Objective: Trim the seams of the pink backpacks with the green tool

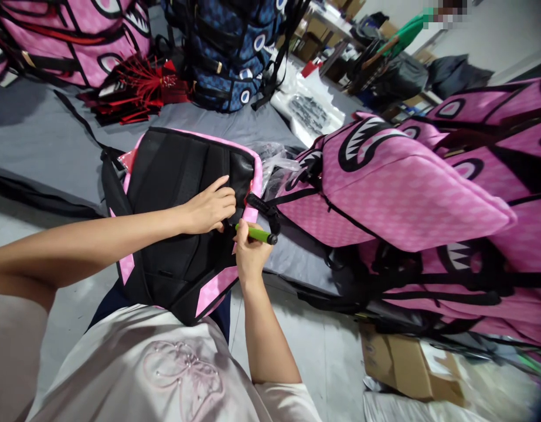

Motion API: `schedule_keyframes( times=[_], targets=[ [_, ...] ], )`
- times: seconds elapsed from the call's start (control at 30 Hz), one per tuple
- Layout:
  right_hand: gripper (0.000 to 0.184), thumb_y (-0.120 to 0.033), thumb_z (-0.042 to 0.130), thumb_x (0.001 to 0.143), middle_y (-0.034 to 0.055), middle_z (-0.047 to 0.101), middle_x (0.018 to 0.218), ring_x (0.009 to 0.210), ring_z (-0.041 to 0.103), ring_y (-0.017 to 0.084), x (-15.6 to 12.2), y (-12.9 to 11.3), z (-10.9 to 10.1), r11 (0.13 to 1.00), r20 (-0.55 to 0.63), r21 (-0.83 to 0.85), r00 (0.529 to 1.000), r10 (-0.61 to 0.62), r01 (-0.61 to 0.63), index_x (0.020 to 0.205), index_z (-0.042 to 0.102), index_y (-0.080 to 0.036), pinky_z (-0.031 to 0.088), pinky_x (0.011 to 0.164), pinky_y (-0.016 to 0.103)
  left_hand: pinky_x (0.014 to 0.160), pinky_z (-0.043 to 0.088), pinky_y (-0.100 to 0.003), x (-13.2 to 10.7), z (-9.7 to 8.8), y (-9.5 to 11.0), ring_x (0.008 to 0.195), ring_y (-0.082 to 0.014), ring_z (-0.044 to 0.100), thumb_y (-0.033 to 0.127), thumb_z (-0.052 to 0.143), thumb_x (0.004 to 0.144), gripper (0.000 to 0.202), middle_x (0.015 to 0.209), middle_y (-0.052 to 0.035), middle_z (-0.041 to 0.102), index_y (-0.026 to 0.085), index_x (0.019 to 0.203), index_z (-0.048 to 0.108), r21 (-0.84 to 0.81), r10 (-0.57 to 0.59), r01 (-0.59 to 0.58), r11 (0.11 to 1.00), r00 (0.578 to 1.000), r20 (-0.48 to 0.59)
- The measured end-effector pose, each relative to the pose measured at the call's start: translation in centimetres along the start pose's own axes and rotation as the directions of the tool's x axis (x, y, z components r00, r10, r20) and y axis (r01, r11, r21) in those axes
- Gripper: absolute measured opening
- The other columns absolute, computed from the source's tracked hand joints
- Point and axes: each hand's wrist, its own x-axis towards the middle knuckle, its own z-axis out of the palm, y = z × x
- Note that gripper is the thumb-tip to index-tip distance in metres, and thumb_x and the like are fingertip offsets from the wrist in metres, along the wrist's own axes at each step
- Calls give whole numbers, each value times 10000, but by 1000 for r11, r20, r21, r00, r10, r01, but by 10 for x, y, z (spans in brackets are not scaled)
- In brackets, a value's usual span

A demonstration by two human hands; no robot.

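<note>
A black and pink backpack [173,170] lies in front of me with its black padded back facing up. My left hand [211,208] rests on that back panel, fingers spread and slightly bent, holding nothing. At the bag's right edge, my right hand [252,255] is closed around a green pen-like tool [258,233] with a black end. The tool's tip is hidden, so its exact kind cannot be made out. A black strap with a buckle [259,204] sticks out just above the right hand. Clear plastic wrap [276,164] lies beside the bag's upper right side.
Pink shark-mouth backpacks [411,187] are piled on the right. Blue checkered bags [228,53] and more pink bags [72,35] stand behind. Red-stringed tags [142,88] lie on the grey cloth [28,129]. A cardboard box [397,363] sits low right. Another person's green sleeve [411,32] shows far off.
</note>
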Motion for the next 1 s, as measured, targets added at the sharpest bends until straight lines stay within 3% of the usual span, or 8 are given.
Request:
schedule_keyframes(
  times=[0.23, 0.4, 1.0],
  targets=[
    [414, -543, 597, 888, -24, 574, 548, 385, 520, 113, -1, -7, 0, 995, 13, 65, 997, 79, -79, 836, 675, -139, 418, 398, 236, 1197, 338, -592, -1, 1, 0, 1119, -284, 594, 304, 819, 759, 239, 1013, -102, 721, 143, 881, 691, -2, -6, 6, 1000, 1000, -10],
    [407, -548, 630, 861, -30, 577, 538, 350, 489, 103, 2, -8, -2, 980, 84, 146, 988, 127, -138, 825, 656, -143, 390, 350, 227, 1200, 339, -585, -2, 1, 0, 1117, -278, 597, 309, 811, 769, 230, 1007, -92, 722, 150, 881, 688, 12, -2, 2, 1000, 1000, 0],
    [433, -563, 614, 877, -15, 582, 562, 393, 528, 119, 0, -5, -2, 990, 64, 67, 990, 123, -127, 858, 683, -136, 430, 380, 229, 1218, 320, -581, 0, 2, 0, 1132, -278, 598, 360, 789, 799, 258, 1008, -81, 701, 159, 918, 682, 4, -28, 28, 1000, 999, 34]
  ],
)
